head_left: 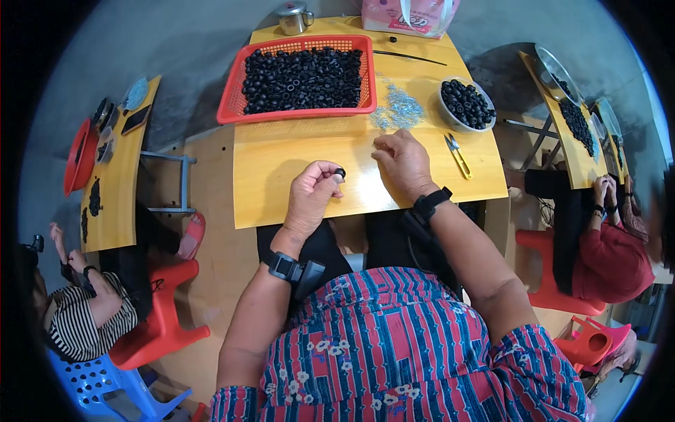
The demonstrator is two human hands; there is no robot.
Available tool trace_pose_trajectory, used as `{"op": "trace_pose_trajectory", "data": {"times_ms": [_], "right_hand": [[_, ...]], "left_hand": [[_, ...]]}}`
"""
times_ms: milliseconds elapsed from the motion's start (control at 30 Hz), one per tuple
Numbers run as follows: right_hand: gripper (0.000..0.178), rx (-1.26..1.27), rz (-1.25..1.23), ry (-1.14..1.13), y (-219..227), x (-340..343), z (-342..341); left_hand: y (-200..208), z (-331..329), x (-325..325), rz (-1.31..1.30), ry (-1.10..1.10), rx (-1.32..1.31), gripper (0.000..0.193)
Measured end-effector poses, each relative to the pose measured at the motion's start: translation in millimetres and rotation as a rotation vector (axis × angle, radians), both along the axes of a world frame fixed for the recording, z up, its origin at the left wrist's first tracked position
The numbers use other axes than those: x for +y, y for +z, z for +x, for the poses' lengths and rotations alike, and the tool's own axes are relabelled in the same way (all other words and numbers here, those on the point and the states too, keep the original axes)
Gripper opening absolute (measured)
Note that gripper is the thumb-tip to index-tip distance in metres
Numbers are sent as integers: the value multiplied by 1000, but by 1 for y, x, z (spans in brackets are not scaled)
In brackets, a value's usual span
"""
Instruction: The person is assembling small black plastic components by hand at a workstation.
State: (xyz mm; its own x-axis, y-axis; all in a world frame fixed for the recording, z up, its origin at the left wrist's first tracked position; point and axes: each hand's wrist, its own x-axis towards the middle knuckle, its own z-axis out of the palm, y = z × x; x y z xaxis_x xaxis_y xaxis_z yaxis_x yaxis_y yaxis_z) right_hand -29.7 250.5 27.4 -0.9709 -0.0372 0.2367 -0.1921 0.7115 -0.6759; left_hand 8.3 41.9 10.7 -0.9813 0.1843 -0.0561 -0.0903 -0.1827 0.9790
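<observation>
Between the thumb and fingers of my left hand (313,195) is a small round black part (340,172), held over the near edge of the yellow table (281,158). My right hand (406,163) is to the right of it, bent over the table with thumb and forefinger close together; whether anything is pinched there is too small to see. Just beyond the right hand lies a loose pile of small clear bluish pieces (402,109). A red basket (225,105) full of black ring-like parts (302,79) sits farther back on the left.
At the right stand a clear bowl (485,125) of round black parts and yellow-handled thread snips (460,158). A metal mug (294,20), a thin black stick (410,58) and a pink bag (415,17) are at the back. People sit at side tables left and right.
</observation>
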Motion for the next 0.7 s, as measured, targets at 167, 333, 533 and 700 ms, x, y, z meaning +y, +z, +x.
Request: {"op": "trace_pose_trajectory", "data": {"times_ms": [167, 333, 533, 700], "right_hand": [[10, 25, 47, 18, -6, -7, 0], [6, 114, 199, 96, -3, -9, 2], [9, 201, 394, 273, -17, -9, -6], [10, 165, 398, 283, -7, -14, -1]], "left_hand": [[1, 3, 1, 3, 2, 38, 12], [2, 2, 0, 3, 0, 47, 12], [3, 2, 0, -12, 2, 64, 12], [2, 3, 1, -4, 13, 60, 12]]}}
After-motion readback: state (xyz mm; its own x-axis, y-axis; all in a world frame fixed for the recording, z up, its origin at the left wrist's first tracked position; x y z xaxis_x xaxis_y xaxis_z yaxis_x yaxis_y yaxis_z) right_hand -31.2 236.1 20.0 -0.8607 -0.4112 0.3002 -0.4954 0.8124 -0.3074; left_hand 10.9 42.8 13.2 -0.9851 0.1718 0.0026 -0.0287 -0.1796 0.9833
